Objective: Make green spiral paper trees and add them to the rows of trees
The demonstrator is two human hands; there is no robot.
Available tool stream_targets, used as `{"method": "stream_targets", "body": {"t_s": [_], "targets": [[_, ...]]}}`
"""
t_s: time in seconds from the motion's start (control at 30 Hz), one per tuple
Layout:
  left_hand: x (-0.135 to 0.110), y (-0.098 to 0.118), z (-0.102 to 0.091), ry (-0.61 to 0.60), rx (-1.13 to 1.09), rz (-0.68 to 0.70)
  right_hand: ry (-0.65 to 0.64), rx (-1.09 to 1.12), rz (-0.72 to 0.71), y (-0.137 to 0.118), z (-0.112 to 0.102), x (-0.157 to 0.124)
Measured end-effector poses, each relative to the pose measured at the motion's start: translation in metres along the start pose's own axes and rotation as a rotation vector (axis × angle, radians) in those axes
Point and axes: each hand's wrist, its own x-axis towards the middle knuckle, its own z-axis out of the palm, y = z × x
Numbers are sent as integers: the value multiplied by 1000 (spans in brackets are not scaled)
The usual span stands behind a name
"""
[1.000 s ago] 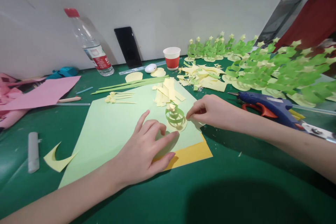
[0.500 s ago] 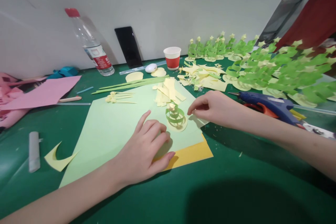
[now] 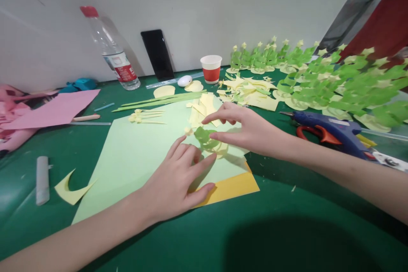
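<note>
A small green paper spiral tree with a pale yellow star at its tip leans left on a round pale yellow paper base. My right hand is over it from the right, thumb and index finger apart; the thumb tip meets the green spiral. My left hand lies on the light green paper sheet with its fingers spread and loosely bent, close to the front of the tree. Under the sheet, a yellow-orange sheet shows at the front right.
Several finished spiral trees stand at the right, behind a blue glue gun and red-handled scissors. Yellow paper scraps, a paper cup, a phone and a water bottle are at the back. Pink paper lies left.
My right hand has moved left from beside the base to over the tree. The upright spiral now tilts left, its star beside my left index finger. My left hand has barely moved.
</note>
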Motion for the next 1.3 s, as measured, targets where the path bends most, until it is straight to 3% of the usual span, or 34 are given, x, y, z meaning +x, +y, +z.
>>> {"method": "stream_targets", "body": {"t_s": [0.33, 0.63, 0.8, 1.0, 1.3], "targets": [[0, 0, 0, -23, 7, 11, -37, -10, -32, -12, 2, 14], [0, 1, -3, -49, 4, 10, 85, 36, -108, -1, 1, 3], [-1, 1, 0, 22, -26, -9, 173, 57, -127, 3, 1, -5], [-3, 0, 0, 54, -44, 2, 195, 33, -133, 4, 1, -9], [0, 2, -3, -9, -29, 24, 199, 54, -86, 3, 4, -12]]}}
